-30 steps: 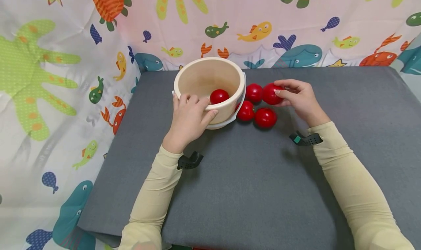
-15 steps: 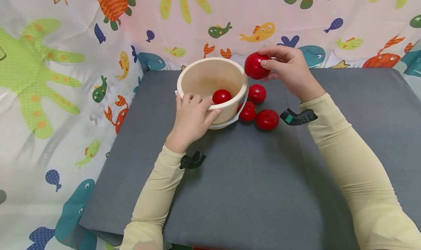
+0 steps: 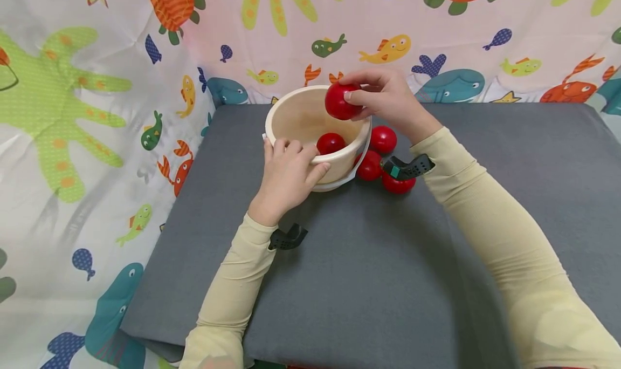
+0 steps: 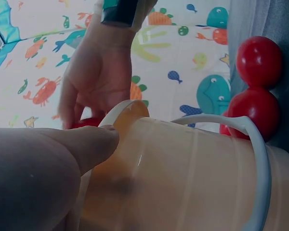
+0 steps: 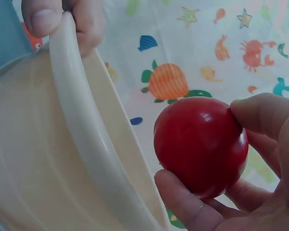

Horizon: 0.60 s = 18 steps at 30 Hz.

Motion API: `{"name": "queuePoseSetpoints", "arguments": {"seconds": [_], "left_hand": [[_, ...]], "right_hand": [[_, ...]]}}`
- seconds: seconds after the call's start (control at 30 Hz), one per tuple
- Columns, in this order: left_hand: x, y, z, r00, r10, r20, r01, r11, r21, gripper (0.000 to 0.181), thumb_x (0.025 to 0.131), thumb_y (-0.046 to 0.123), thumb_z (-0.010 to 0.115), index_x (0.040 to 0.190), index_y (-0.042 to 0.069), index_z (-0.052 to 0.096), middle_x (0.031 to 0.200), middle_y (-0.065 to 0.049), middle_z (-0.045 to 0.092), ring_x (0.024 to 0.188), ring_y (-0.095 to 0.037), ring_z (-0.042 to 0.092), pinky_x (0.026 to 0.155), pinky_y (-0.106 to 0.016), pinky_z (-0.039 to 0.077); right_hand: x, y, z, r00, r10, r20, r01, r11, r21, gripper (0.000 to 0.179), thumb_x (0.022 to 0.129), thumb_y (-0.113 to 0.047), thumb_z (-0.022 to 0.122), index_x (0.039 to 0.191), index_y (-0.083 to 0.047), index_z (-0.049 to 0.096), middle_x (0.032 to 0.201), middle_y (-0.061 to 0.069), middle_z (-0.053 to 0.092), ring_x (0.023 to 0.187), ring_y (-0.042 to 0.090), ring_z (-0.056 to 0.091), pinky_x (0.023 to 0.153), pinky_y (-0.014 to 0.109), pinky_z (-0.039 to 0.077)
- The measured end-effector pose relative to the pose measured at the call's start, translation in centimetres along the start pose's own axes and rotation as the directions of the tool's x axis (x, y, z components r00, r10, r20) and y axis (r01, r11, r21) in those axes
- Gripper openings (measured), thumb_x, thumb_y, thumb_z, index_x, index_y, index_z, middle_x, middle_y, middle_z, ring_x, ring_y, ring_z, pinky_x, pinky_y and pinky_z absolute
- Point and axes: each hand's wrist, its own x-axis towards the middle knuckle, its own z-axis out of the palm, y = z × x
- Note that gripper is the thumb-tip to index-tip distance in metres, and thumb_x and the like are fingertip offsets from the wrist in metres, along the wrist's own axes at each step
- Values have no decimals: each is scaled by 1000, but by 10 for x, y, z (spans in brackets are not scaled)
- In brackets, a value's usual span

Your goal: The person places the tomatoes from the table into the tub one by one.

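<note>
A cream bucket (image 3: 296,102) with a pale handle stands toward the back of the table, its mouth tipped slightly toward me. My left hand (image 3: 289,177) grips its near rim, fingers over the edge and thumb outside. In my right hand (image 3: 385,99) is a shiny red tomato (image 5: 200,147), pinched between thumb and fingertips above the bucket's right side. Another tomato (image 3: 331,143) lies inside the bucket. Beside the bucket on the right sit a tomato (image 3: 383,139), a second tomato (image 3: 370,165) and a third tomato (image 3: 399,184), the last partly hidden by the right wrist strap.
A grey cloth covers the table (image 3: 368,282). Behind it and to the left hangs a curtain (image 3: 291,50) printed with sea animals. The bucket's handle (image 4: 262,178) hangs down along its right side, close to the loose tomatoes.
My right hand has lifted a tomato from the group on the table and carried it up and left, over the bucket's mouth. The left hand keeps its grip on the rim.
</note>
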Motion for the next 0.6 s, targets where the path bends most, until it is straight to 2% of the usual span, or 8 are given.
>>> {"name": "queuePoseSetpoints", "arguments": {"seconds": [0.2, 0.33, 0.43, 0.6], "left_hand": [[-1, 1, 0, 1000, 0, -2, 0, 1000, -7, 35, 97, 42, 64, 118, 14, 70, 117, -14, 66, 129, -37, 47, 119, -75, 13], [-1, 1, 0, 1000, 0, -6, 0, 1000, -15, 36, 97, 42, 65, 120, 14, 70, 118, -14, 66, 129, -37, 47, 119, -75, 13], [-1, 1, 0, 1000, 1, -9, -1, 1000, -10, 37, 97, 42, 65, 120, 14, 70, 117, -14, 66, 128, -37, 48, 119, -75, 13], [0, 2, 0, 1000, 1, -6, -1, 1000, -3, 37, 97, 42, 65, 122, 14, 70, 117, -14, 67, 129, -37, 47, 119, -76, 12]], "right_hand": [[11, -4, 21, 995, 68, 77, -67, 998, -15, 36, 97, -12, 66, 132, -7, 67, 135, 11, 60, 117, 29, 65, 72, 24, 62], [16, -4, 34, 987, 110, 115, -98, 990, -102, 36, 96, -14, 67, 132, -10, 67, 134, 11, 62, 115, 28, 65, 74, 27, 62], [18, -4, 41, 979, 148, 139, -120, 974, -192, 36, 96, -16, 68, 131, -12, 68, 133, 10, 63, 114, 28, 63, 79, 34, 63], [21, -4, 51, 962, 220, 162, -153, 925, -348, 35, 95, -19, 68, 130, -15, 69, 135, 9, 63, 122, 27, 56, 93, 43, 60]]}}
